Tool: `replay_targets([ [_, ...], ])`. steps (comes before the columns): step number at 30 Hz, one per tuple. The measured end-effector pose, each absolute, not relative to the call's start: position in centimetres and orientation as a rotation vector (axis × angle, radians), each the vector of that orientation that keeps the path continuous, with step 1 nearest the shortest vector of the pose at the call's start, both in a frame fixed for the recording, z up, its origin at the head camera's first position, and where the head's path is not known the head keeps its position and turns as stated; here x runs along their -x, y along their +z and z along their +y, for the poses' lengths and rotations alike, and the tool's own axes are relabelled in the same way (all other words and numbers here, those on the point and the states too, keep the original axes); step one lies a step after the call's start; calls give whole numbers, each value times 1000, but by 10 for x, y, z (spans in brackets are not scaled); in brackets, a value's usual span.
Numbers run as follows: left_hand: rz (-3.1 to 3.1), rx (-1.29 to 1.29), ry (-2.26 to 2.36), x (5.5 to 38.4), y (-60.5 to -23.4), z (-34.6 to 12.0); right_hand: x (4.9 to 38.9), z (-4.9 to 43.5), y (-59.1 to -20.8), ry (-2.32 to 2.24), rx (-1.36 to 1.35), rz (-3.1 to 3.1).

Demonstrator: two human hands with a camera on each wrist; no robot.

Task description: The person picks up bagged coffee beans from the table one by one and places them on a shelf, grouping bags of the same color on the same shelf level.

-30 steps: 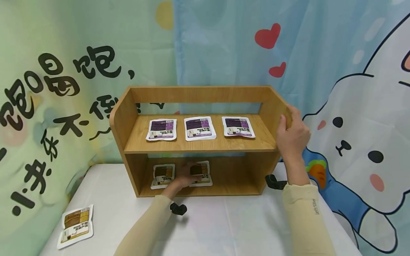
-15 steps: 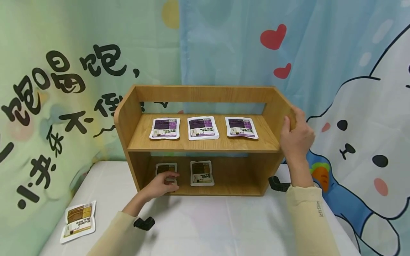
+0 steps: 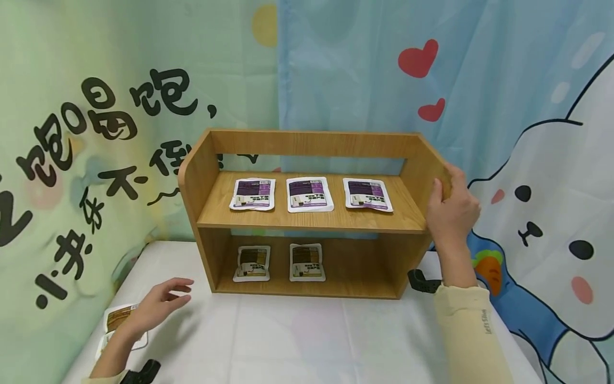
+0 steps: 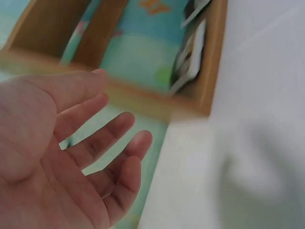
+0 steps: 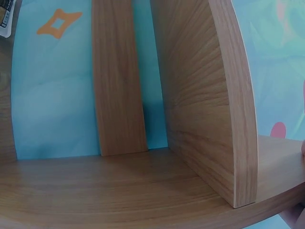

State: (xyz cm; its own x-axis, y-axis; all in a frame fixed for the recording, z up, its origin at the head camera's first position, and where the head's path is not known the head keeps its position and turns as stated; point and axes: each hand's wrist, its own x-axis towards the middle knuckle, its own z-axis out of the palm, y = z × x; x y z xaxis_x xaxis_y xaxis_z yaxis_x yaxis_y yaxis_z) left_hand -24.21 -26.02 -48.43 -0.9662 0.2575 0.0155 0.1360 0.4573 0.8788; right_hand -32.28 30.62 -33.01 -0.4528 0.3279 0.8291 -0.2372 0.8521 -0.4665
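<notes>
My right hand (image 3: pixel 453 207) grips the front edge of the right side panel of a two-tier wooden shelf (image 3: pixel 312 221). Nothing is in my left hand (image 3: pixel 158 306), which hovers over the table left of the shelf, its fingers loosely bent in the left wrist view. Under that hand and wrist lies a white packet with a brown label (image 3: pixel 119 318), partly covered by them. Two brown-labelled packets, a left one (image 3: pixel 252 264) and a right one (image 3: pixel 307 263), lie on the lower tier. Three purple-labelled packets (image 3: pixel 309 194) lie in a row on the upper tier.
The shelf stands on a white-covered table (image 3: pixel 283 341). Behind it hangs a printed curtain (image 3: pixel 345 69) with hearts, lettering and a cartoon rabbit. The right wrist view shows the shelf's middle board (image 5: pixel 200 90) and side panel from close by.
My left hand has come out of the lower tier, away from the packets there, and moved left and towards me to the packet on the table. My right hand keeps its grip on the shelf.
</notes>
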Motion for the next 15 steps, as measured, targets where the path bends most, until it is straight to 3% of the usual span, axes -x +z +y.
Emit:
replay_targets([
  [7, 2790, -94, 1390, 213, -476, -309, 322, 306, -329, 641, 57, -1931],
  [15, 2814, 191, 1057, 200, -505, -354, 321, 306, -333, 639, 72, -1939],
])
